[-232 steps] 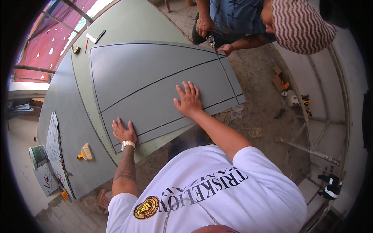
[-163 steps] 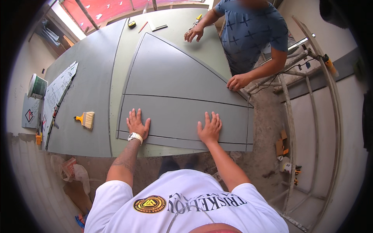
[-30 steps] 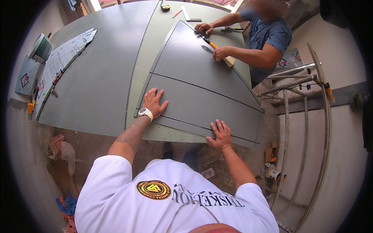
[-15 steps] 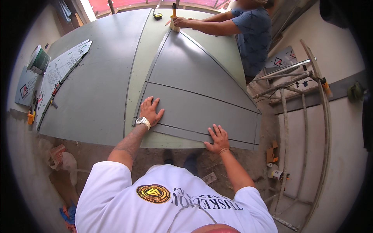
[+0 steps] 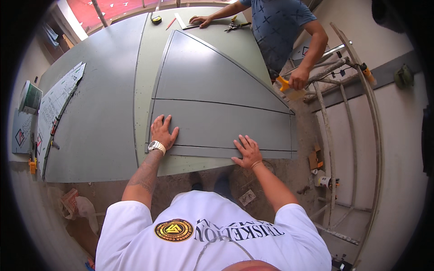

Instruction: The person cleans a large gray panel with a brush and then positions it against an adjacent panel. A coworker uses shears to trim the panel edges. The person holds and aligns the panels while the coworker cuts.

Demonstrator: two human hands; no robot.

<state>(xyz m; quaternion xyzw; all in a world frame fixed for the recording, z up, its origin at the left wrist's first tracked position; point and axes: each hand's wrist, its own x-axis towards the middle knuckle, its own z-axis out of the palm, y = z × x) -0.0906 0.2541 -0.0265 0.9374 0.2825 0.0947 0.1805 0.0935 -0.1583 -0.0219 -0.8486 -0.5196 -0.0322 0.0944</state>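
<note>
A grey cut panel (image 5: 212, 81) with dark scored lines lies on the pale green sheet, tapering toward its far end. My left hand (image 5: 163, 132) rests spread on the panel's near left corner, a white watch on its wrist. Lying flat with fingers apart, my right hand (image 5: 247, 151) presses the near edge right of the middle. Across the table, a co-worker in a blue shirt (image 5: 281, 27) holds a yellow-handled brush (image 5: 294, 89) past the panel's right edge. The co-worker's other hand (image 5: 201, 21) touches the sheet beside a white strip (image 5: 180, 21).
Pliers (image 5: 235, 26), a red pencil (image 5: 170, 24) and a tape measure (image 5: 156, 20) lie at the far end. A larger grey sheet (image 5: 99, 90) spreads left, carrying a printed offcut (image 5: 58, 104). A bucket (image 5: 30, 97) stands far left; a wooden scaffold frame (image 5: 375, 117) rises at right.
The co-worker's brush has left the panel's far tip and moved out to the right side. The pliers and white strip now show. My hands stay on the panel while the view shifts.
</note>
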